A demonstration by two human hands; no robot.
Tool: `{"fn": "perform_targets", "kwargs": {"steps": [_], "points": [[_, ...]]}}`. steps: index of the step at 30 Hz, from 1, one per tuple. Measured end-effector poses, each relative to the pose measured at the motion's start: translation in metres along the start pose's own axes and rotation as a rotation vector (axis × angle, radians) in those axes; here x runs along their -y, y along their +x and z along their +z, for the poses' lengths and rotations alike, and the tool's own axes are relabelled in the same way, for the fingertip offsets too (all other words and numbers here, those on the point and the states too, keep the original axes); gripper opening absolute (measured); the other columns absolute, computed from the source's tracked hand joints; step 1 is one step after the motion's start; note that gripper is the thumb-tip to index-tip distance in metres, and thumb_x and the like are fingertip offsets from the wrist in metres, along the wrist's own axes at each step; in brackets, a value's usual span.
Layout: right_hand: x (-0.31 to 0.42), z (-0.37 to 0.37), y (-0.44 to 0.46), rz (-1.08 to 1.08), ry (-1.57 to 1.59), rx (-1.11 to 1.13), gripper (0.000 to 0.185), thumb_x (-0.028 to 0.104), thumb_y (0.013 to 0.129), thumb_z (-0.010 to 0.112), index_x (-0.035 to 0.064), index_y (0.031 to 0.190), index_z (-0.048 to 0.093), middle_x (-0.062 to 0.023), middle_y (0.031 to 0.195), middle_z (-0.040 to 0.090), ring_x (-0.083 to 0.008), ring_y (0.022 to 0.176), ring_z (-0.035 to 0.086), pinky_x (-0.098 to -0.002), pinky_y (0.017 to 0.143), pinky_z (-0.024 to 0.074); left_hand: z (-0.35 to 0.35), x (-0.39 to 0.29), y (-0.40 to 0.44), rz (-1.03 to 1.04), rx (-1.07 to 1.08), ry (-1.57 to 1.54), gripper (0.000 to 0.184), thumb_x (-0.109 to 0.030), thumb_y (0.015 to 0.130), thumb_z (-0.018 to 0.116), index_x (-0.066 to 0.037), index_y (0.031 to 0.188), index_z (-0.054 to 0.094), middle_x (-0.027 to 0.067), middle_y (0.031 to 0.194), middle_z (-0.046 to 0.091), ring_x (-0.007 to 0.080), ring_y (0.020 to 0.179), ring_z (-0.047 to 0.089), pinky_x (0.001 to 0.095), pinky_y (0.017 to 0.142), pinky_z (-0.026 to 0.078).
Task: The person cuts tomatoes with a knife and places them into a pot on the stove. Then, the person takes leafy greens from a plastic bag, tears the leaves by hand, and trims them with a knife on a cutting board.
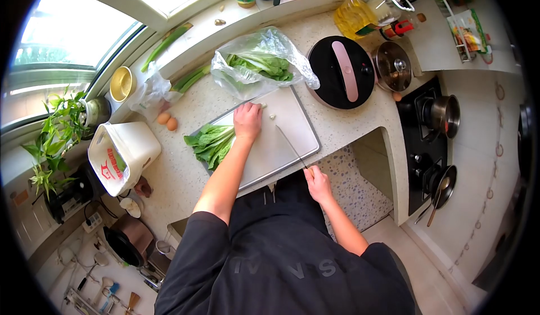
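Note:
My left hand [248, 121] is closed over the stem end of a bunch of leafy greens [211, 144], pressing it to the cutting board [278, 157]. The leaves spread out to the left, past the board's edge. In my right hand [319, 184] is the handle of a knife [290, 146]. Its thin blade points up and left across the board, apart from the greens. A small pale cut piece [272, 116] lies near the knife tip. Behind the board, a clear plastic bag [225, 53] holds more leafy greens [261, 66].
Two eggs [167, 121] sit left of the board, near a white bin [147, 141]. A black round cooker [323, 70] stands right of the bag, with an oil bottle [354, 17] behind it. A pot [448, 115] and a pan [444, 186] are on the stove [413, 129].

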State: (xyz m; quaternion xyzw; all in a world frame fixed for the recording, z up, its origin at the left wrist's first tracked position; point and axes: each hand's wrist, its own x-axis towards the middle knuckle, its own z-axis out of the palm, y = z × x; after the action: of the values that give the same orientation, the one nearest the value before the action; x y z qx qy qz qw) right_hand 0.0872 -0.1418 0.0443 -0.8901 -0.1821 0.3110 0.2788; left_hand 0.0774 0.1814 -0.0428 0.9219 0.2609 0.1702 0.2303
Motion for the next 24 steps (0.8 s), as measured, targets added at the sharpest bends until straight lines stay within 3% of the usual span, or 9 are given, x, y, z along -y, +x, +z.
{"fn": "perform_targets", "kwargs": {"steps": [8,9,12,15,24], "points": [[0.001,-0.005,0.003,-0.066,0.121,-0.016,0.038,0.040,0.107,0.057,0.0021,0.106,0.061,-0.0233,0.073,0.062,-0.0451,0.073,0.065,-0.0471,0.063,0.0487,-0.044,0.006,-0.005,0.062,-0.043,-0.004,0.038,-0.024,0.080,0.081,-0.012,0.115,0.075,0.0051,0.107,0.073,0.0275,0.102,0.067,0.0414,0.090,0.050],[0.002,-0.005,0.005,-0.077,0.128,-0.022,0.038,0.040,0.107,0.058,0.0017,0.106,0.061,-0.0232,0.073,0.061,-0.0448,0.072,0.065,-0.0469,0.063,0.0485,-0.051,0.013,-0.010,0.040,-0.023,0.013,0.039,-0.025,0.079,0.081,-0.012,0.115,0.075,0.0054,0.108,0.073,0.0277,0.104,0.067,0.0420,0.091,0.050],[0.007,-0.010,0.008,-0.015,0.155,0.046,0.039,0.040,0.106,0.058,0.0010,0.108,0.060,-0.0277,0.084,0.067,-0.0512,0.088,0.065,-0.0532,0.071,0.0504,-0.083,0.034,-0.024,0.007,0.039,0.070,0.040,-0.026,0.078,0.082,-0.011,0.115,0.075,0.0061,0.111,0.073,0.0281,0.109,0.066,0.0438,0.096,0.048],[0.007,-0.009,0.010,-0.031,0.167,0.051,0.039,0.039,0.106,0.058,0.0001,0.108,0.060,-0.0278,0.084,0.066,-0.0512,0.087,0.065,-0.0529,0.070,0.0502,-0.111,0.044,-0.034,0.002,0.133,0.129,0.044,-0.029,0.074,0.083,-0.011,0.113,0.076,0.0055,0.111,0.072,0.0279,0.113,0.063,0.0463,0.102,0.046],[0.014,-0.008,0.008,-0.025,0.120,0.052,0.040,0.040,0.106,0.057,-0.0001,0.107,0.060,-0.0279,0.084,0.066,-0.0513,0.087,0.065,-0.0531,0.069,0.0501,-0.124,0.068,-0.050,-0.023,0.212,0.108,0.032,-0.022,0.073,0.082,-0.011,0.102,0.076,0.0070,0.105,0.071,0.0285,0.107,0.065,0.0447,0.104,0.047]]}}
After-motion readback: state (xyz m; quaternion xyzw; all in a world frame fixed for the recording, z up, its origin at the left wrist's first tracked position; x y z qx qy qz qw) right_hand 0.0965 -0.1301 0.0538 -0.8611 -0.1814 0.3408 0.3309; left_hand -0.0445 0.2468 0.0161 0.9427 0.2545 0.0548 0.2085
